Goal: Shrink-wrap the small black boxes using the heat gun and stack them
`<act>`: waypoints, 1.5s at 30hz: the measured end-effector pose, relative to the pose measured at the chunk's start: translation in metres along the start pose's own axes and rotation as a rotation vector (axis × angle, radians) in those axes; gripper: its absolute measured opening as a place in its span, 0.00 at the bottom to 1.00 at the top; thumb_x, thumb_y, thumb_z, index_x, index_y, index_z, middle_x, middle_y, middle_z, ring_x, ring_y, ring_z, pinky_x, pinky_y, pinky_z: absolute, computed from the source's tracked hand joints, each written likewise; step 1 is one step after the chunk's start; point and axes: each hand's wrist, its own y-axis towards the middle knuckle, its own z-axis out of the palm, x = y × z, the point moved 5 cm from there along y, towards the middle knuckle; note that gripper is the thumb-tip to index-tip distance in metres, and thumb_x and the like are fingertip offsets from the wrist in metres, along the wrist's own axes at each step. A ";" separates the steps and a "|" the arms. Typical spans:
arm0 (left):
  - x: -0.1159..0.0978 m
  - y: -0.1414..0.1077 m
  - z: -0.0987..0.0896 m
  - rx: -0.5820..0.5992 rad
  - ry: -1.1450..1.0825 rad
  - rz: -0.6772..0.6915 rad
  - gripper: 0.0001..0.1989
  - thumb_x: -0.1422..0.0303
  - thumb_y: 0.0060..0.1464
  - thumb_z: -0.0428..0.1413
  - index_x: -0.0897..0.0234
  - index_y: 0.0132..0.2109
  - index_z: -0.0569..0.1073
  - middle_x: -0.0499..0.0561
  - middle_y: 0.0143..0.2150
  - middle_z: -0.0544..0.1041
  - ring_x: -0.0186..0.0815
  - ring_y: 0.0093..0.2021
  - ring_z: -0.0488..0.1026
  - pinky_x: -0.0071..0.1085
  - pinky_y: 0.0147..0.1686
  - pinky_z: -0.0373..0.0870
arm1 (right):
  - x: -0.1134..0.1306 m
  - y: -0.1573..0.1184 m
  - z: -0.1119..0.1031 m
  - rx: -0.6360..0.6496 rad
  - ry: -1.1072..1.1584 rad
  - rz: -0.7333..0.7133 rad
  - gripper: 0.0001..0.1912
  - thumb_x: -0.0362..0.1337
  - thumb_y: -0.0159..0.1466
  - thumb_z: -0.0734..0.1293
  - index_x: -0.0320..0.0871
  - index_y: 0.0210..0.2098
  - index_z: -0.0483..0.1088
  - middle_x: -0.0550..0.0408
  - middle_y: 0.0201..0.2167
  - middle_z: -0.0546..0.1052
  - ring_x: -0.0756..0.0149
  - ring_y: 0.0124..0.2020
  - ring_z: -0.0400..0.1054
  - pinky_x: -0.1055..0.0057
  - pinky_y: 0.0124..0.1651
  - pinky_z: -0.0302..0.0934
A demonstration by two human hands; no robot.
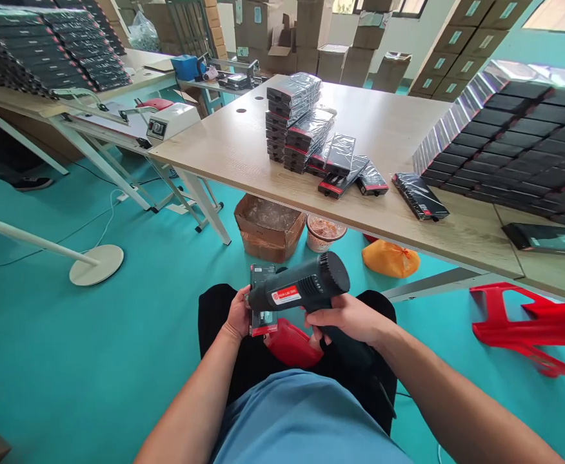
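My right hand [343,317] is wrapped round the handle of a black heat gun [302,285] with a red and white label. Its nozzle points left, across a small black and red box [264,273]. That box is upright in my left hand [238,314], whose fingers close on its left edge. The heat gun hides the box's middle, and whether the nozzle touches it I cannot tell. Both hands are above my lap, in front of the table. On the table, similar film-wrapped boxes [292,103] stand in stacks, with several loose ones [343,177] lying beside them.
The wooden table [215,145] has its edge beyond my knees. A large block of boxes [519,138] stands on its right. Below are a carton [267,238], a basket [322,241] and an orange bag [391,259]. A red stool [509,322] is at right, a round-based stand [96,265] at left.
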 end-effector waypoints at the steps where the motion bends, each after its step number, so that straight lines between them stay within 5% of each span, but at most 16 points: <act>1: 0.000 0.001 -0.001 -0.007 0.001 -0.002 0.20 0.58 0.63 0.52 0.69 0.46 0.81 0.60 0.39 0.84 0.54 0.46 0.82 0.49 0.50 0.76 | 0.002 0.002 -0.001 -0.032 0.004 -0.017 0.07 0.38 0.55 0.73 0.41 0.29 0.75 0.56 0.19 0.76 0.65 0.21 0.69 0.69 0.26 0.63; 5: 0.002 0.001 0.007 0.089 -0.006 -0.041 0.25 0.56 0.64 0.49 0.71 0.53 0.79 0.63 0.44 0.84 0.55 0.48 0.81 0.51 0.51 0.75 | 0.007 0.011 -0.016 -0.359 0.073 -0.088 0.12 0.40 0.51 0.75 0.42 0.32 0.75 0.57 0.22 0.76 0.67 0.21 0.68 0.71 0.23 0.63; 10: -0.002 0.000 0.008 0.082 -0.031 0.007 0.21 0.60 0.61 0.51 0.71 0.48 0.80 0.63 0.42 0.84 0.56 0.46 0.82 0.50 0.50 0.76 | 0.003 0.013 -0.009 -0.232 0.233 -0.044 0.15 0.40 0.52 0.77 0.39 0.36 0.77 0.52 0.27 0.80 0.65 0.23 0.72 0.72 0.23 0.66; 15: -0.002 0.001 0.007 0.121 -0.011 -0.005 0.23 0.58 0.61 0.51 0.72 0.51 0.80 0.64 0.44 0.83 0.54 0.46 0.82 0.48 0.48 0.77 | -0.004 0.006 -0.023 -0.434 0.365 -0.026 0.11 0.39 0.54 0.76 0.38 0.32 0.78 0.52 0.27 0.79 0.69 0.24 0.71 0.76 0.23 0.67; 21: -0.003 0.004 0.009 0.131 0.032 0.017 0.21 0.60 0.61 0.52 0.71 0.47 0.81 0.62 0.41 0.84 0.54 0.45 0.82 0.47 0.48 0.77 | -0.003 0.009 -0.015 -0.359 0.318 -0.053 0.12 0.39 0.54 0.75 0.38 0.36 0.78 0.50 0.29 0.80 0.66 0.25 0.72 0.73 0.23 0.68; 27: -0.007 0.001 0.011 0.164 0.045 0.016 0.22 0.58 0.60 0.52 0.71 0.49 0.81 0.63 0.44 0.84 0.55 0.48 0.81 0.48 0.50 0.77 | 0.001 0.009 -0.034 -0.425 0.229 -0.060 0.11 0.38 0.53 0.76 0.39 0.34 0.76 0.53 0.27 0.79 0.67 0.24 0.71 0.74 0.23 0.66; 36: -0.015 0.000 0.008 0.077 0.022 0.078 0.23 0.59 0.60 0.52 0.71 0.52 0.79 0.62 0.45 0.84 0.55 0.49 0.81 0.50 0.51 0.76 | -0.009 -0.021 -0.018 0.005 -0.196 0.088 0.03 0.34 0.55 0.72 0.42 0.28 0.75 0.57 0.21 0.76 0.65 0.24 0.69 0.70 0.24 0.64; 42: -0.015 0.000 0.014 0.060 -0.001 0.054 0.23 0.58 0.59 0.52 0.72 0.52 0.79 0.65 0.47 0.83 0.58 0.49 0.81 0.52 0.49 0.76 | 0.005 -0.013 -0.026 -0.252 -0.068 -0.084 0.07 0.38 0.54 0.73 0.42 0.31 0.74 0.59 0.18 0.74 0.66 0.22 0.67 0.70 0.25 0.63; 45: -0.019 -0.001 0.019 0.057 -0.014 0.087 0.25 0.58 0.60 0.51 0.72 0.54 0.78 0.65 0.50 0.82 0.57 0.52 0.80 0.52 0.52 0.76 | -0.002 -0.020 -0.019 -0.091 -0.146 -0.006 0.05 0.35 0.53 0.74 0.44 0.28 0.75 0.58 0.18 0.75 0.65 0.22 0.67 0.70 0.23 0.61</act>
